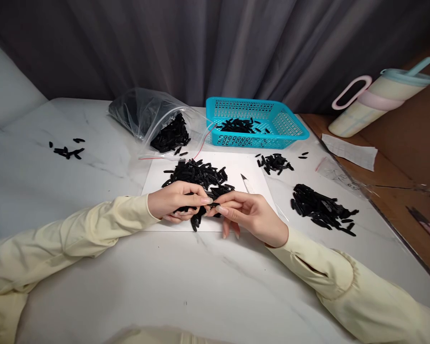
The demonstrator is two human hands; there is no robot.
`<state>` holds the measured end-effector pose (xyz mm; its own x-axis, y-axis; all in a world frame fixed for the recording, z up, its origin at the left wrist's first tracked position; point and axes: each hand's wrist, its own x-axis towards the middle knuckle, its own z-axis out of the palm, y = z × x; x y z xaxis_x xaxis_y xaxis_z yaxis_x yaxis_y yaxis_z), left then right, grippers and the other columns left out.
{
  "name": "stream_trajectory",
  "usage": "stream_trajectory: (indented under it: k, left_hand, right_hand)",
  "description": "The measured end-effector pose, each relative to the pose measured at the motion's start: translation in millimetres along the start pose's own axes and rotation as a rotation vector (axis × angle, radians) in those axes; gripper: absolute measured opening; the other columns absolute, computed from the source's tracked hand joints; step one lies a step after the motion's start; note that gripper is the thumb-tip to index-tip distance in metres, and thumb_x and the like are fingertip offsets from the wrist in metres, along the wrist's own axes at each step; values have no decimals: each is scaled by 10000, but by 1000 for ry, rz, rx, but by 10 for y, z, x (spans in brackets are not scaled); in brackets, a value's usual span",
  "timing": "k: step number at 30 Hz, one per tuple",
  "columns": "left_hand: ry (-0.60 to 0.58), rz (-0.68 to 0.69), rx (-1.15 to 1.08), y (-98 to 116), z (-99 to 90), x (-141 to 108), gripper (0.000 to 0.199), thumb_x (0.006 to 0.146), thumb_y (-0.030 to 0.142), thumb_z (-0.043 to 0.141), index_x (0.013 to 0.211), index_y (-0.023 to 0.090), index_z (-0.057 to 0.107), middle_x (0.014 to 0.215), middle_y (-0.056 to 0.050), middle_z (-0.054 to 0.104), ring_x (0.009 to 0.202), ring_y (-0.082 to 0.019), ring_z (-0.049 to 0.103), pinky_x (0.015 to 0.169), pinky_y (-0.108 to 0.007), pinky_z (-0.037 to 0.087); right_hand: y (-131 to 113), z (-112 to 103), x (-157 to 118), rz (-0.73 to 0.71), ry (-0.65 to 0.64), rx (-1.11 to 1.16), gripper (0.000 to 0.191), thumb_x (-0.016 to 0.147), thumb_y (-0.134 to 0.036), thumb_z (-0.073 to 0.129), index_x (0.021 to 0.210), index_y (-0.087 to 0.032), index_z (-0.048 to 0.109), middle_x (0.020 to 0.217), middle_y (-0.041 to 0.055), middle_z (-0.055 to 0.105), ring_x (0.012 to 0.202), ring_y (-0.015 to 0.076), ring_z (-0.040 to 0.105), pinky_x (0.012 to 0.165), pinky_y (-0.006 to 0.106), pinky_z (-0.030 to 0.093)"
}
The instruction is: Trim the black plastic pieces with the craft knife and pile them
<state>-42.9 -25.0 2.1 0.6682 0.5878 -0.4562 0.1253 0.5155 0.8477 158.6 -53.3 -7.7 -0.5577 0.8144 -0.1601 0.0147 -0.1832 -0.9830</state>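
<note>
Both of my hands meet over a white sheet [154, 191] with a heap of small black elongated pieces [200, 174] on it. My left hand [179, 200] is closed, its thumb and fingers pinching one end of a small black piece [212, 204]. From the other side my right hand [256, 215] grips the same piece between thumb and index finger, its other fingers curled below. More black pieces show under and between my left fingers. A craft knife [246, 182] with a dark pointed tip lies on the sheet beyond my right hand.
Behind the sheet, a clear zip bag [139, 112] spills black pieces beside a blue basket [286, 126] holding some more. Piles lie at right [320, 208], centre right [275, 163] and far left [69, 152]. A tumbler [376, 102] with a straw stands at the right back.
</note>
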Motion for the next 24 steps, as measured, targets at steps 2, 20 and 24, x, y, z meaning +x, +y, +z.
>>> stream_trajectory:
  k: [2, 20, 24]
  left_hand:
    - [-1, 1, 6, 2, -3, 5, 245, 736, 359, 646, 722, 130, 561, 393, 82, 356, 282, -9, 260, 225, -85, 204]
    - [7, 34, 3, -7, -1, 15, 203, 732, 300, 658, 716, 140, 535, 369, 87, 379, 264, -9, 259, 217, -82, 195]
    - [17, 15, 10, 0, 6, 3, 202, 739, 301, 651, 708, 139, 534, 380, 82, 383, 267, -9, 265, 215, -83, 201]
  right_hand:
    - [0, 0, -3, 0, 1, 1, 232, 792, -328, 594, 899, -129, 541, 911, 109, 678, 474, 95, 599, 362, 179, 393]
    - [-31, 13, -8, 8, 19, 21, 208, 781, -277, 598, 901, -109, 571, 932, 125, 679, 513, 122, 632, 353, 169, 419]
    - [-10, 19, -12, 10, 16, 48, 199, 778, -277, 597, 882, -109, 570, 928, 133, 680, 518, 136, 640, 348, 179, 438]
